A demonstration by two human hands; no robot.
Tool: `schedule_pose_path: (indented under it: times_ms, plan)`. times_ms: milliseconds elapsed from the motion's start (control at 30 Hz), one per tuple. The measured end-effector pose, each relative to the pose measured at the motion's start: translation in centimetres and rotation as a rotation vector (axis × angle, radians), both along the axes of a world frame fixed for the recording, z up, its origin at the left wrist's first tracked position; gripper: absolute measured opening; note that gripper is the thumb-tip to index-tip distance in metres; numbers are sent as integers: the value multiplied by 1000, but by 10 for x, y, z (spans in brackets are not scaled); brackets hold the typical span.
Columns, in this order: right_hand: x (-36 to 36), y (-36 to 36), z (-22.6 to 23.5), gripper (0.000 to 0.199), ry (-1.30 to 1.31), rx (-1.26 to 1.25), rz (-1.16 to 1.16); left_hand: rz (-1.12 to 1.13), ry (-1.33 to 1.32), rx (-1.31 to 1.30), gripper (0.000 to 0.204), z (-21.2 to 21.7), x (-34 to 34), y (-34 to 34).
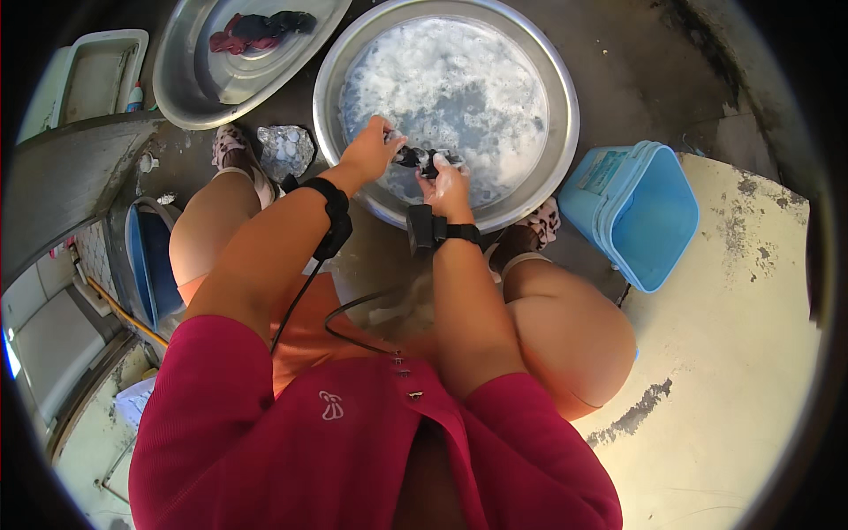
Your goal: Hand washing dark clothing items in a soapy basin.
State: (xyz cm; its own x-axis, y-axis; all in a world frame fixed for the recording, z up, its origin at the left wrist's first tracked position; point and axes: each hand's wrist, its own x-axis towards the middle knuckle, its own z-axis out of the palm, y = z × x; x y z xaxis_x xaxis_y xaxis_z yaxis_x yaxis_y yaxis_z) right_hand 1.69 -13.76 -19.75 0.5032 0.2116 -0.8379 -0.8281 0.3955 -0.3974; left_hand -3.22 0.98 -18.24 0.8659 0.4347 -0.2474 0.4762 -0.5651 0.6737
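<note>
Both my hands hold a small black wet cloth above the near edge of a large metal basin. My left hand pinches its left end, fingers closed. My right hand, flecked with suds, is closed round the other end. Below them the basin holds soapy water under white foam. I cannot make out what kind of garment the cloth is.
A second metal basin at the upper left holds a dark red cloth and a dark cloth. Light blue stacked buckets stand at right. A clear crumpled bag lies by my left foot. A blue tub leans at left.
</note>
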Motion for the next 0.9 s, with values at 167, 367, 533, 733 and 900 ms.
schedule_pose_path:
  times_ms: [167,367,533,733,900]
  plan:
    - [-2,-15,-16,63,180,-322,-123,-180,350,15,37,2,22,-47]
    - [8,-19,-15,59,5,-422,-165,-763,493,161,27,-19,29,-40]
    - [11,-25,-16,45,69,-312,13,-408,585,-84,35,-13,50,-24]
    - [19,-12,4,35,-34,479,-183,113,353,-709,36,41,68,-35]
    - [23,7,20,28,26,489,-204,-216,112,162,31,34,51,-41]
